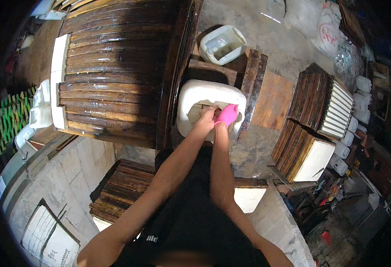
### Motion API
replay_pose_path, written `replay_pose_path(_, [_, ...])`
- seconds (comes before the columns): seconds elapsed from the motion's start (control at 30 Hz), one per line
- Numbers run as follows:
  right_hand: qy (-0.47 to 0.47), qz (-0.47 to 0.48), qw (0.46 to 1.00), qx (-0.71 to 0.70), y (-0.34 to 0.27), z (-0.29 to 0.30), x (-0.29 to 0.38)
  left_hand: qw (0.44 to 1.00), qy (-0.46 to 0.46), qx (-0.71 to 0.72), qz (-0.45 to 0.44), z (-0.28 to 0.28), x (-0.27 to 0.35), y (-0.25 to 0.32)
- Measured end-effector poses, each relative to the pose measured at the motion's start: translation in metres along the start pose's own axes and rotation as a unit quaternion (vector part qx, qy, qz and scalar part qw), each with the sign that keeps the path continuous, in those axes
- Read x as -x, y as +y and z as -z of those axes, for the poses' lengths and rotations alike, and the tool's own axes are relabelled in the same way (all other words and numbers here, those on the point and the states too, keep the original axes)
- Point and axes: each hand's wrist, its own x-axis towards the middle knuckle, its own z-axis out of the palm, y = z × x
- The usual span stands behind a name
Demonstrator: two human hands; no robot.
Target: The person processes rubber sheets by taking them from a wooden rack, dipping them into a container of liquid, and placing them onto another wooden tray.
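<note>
Both hands reach into a large white plastic container (212,87) with a cut-open top, in front of my body. A bright pink rubber or plastic item, possibly a glove, (228,115) covers my right hand (226,116). Just left of it, my left hand (210,115) is bare, its fingers bent close to the pink item. Whether those fingers hold anything is hidden. Dark, glossy wooden slats (112,76) with pale ends lie in a wide row to the left of the container.
Beyond the container stands another cut-open plastic jug (222,45). A brown board (271,100) lies to the right, near stacked dark slats (310,100) with white ends. Further right are several plastic jugs (340,149). A concrete ledge (78,167) is at lower left.
</note>
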Motion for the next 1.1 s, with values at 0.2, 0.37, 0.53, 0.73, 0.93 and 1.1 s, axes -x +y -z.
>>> replay_pose_path(0.2, [-0.033,-0.004,0.998,0.059,0.008,0.002,0.009,0.961,-0.027,-0.276,-0.020,0.004,0.024,0.022])
replay_pose_path(0.37, [-0.078,0.000,0.996,0.039,0.014,0.009,0.021,0.931,-0.177,-0.294,-0.125,0.028,0.118,0.025])
replay_pose_path(0.53, [-0.086,0.074,0.989,0.093,-0.015,0.028,0.060,0.868,-0.373,-0.257,-0.204,0.052,0.246,0.098])
replay_pose_path(0.73, [-0.193,0.417,0.860,0.222,-0.158,-0.132,0.199,0.677,0.006,-0.429,-0.599,0.146,0.319,0.299])
replay_pose_path(0.93, [-0.360,0.647,0.610,0.282,-0.158,-0.449,0.303,0.421,0.309,-0.475,-0.708,0.169,0.291,0.505])
replay_pose_path(1.1, [-0.316,0.670,0.567,0.361,-0.105,-0.569,0.350,0.432,0.338,-0.569,-0.613,0.152,0.261,0.561])
